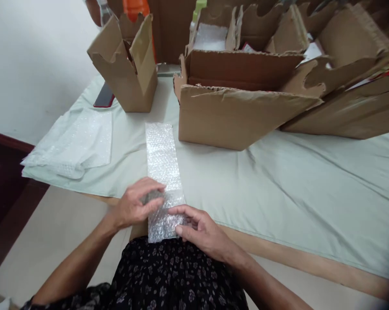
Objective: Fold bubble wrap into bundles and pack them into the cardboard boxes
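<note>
Pale green cloth (310,185) spreads beyond the fingers (184,209), an open cardboard box (216,116), contents mostly hidden, stands ahead to their right, and a bubble-wrap strip (163,159) runs under the left hand (134,206), thumb and fingers parted, and the right hand (205,230), whose bent fingers' hold is hard to tell.

Pale green cloth (310,185) covers the bench (278,254), leaving a wooden front edge exposed. A narrow, open-topped cardboard box (116,77) stands rear left; a dark, red-edged smartphone (104,95) lies just beside it. An orange container (134,7) shows behind. Further right stands a wider cardboard carton (220,118), rim ragged. White wall (35,56) at left.
</note>
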{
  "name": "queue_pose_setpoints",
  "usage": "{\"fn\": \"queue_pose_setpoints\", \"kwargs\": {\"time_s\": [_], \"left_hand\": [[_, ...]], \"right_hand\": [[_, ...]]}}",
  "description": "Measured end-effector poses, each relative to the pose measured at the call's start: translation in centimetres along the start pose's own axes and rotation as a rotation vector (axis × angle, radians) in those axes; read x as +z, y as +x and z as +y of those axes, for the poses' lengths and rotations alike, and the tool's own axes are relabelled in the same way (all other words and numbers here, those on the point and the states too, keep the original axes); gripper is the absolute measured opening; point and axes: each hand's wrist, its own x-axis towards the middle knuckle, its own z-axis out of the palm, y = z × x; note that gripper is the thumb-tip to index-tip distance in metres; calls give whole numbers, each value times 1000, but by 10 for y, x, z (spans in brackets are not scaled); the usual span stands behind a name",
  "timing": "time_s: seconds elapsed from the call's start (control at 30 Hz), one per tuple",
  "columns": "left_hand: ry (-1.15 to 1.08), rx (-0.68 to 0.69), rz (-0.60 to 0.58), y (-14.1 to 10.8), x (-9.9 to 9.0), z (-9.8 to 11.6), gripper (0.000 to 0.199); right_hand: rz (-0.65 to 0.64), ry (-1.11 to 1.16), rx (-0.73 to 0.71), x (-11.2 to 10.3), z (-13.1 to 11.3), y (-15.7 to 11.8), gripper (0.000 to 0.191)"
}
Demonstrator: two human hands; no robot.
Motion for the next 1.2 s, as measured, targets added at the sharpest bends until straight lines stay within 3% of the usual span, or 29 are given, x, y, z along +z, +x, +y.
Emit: {"fn": "queue_pose_setpoints", "kwargs": {"time_s": [0.07,0.17,0.3,0.37,0.53,0.67,0.83,1.0,1.1,1.2], "left_hand": [[-123,-64,-70,-25,4,4,32],[-268,-143,-57,-44,7,-3,56],[-299,-164,-62,-46,7,-14,92],[-245,-180,-26,-43,8,-14,101],[-84,-320,286,-32,26,-9,59],[161,-303,451,-26,40,-7,46],[343,-277,446,-24,43,-11,52],[402,-307,383,-23,42,-14,60],[441,-306,367,-23,41,-15,59],[500,-296,330,-23,39,-15,52]], "right_hand": [[-11,75,2,-1,-3,3,42],[-3,197,-13,-2,-10,9,50],[47,330,-42,-3,-22,23,50],[75,357,-69,-3,-25,34,50],[113,339,-67,-3,-21,55,57],[140,338,-50,-1,-18,58,60],[162,337,-52,0,-15,59,64],[255,229,-92,2,-7,52,88],[333,-88,-286,0,-2,42,76],[329,-640,-524,-5,0,38,49]]}}
